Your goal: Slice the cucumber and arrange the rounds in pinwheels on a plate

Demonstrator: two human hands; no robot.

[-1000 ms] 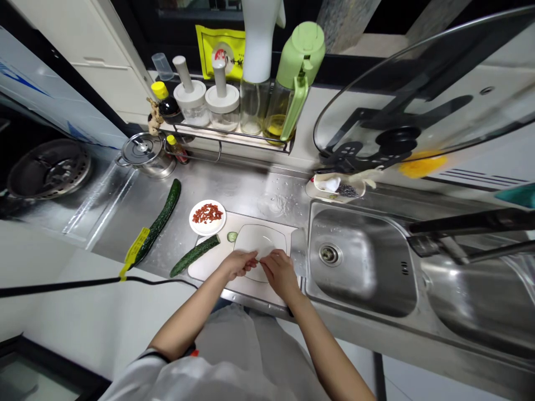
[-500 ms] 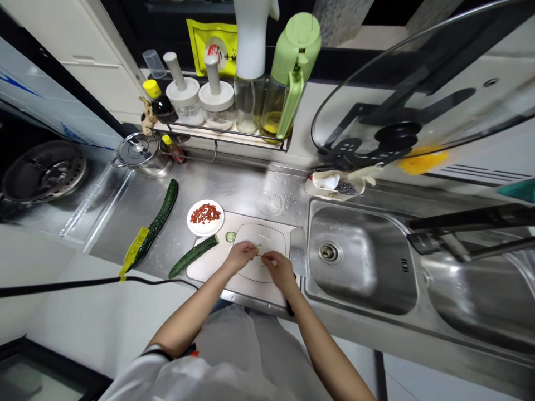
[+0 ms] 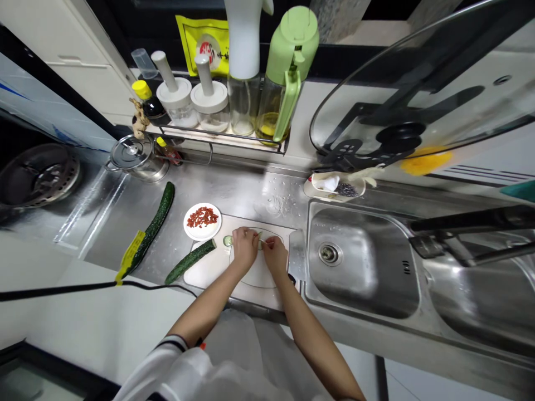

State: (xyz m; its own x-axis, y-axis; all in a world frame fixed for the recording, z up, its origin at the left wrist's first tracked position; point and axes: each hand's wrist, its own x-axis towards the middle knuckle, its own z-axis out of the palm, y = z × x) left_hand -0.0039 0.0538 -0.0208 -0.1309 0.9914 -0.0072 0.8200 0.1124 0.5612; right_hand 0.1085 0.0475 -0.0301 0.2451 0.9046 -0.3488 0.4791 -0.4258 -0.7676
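Note:
Over a pale plate (image 3: 251, 278) on the cutting board (image 3: 204, 273), my left hand (image 3: 244, 248) is closed, its fingertips pinching a thin green cucumber slice (image 3: 259, 236). My right hand (image 3: 275, 255), close beside it, pinches the same small piece from the other side; my fingers partly cover it. A round cucumber cut-off (image 3: 228, 240) lies left of my left hand. Further left, a cut cucumber (image 3: 190, 260) rests partly on the board. A cleaver (image 3: 297, 256) lies along the board's right edge, its handle partly behind my right wrist.
A small dish of chopped red pieces (image 3: 203, 234) stands behind the board. A whole cucumber (image 3: 154, 223) with a yellow label lies at left, near a lidded pot (image 3: 136, 159). The sink (image 3: 355, 256) is to the right. A rack (image 3: 246, 138) holds jars and bottles at the back.
My left hand has turned more palm-down and come slightly nearer the right, its back now covering part of the plate. My right hand has shifted slightly. The view has moved a little.

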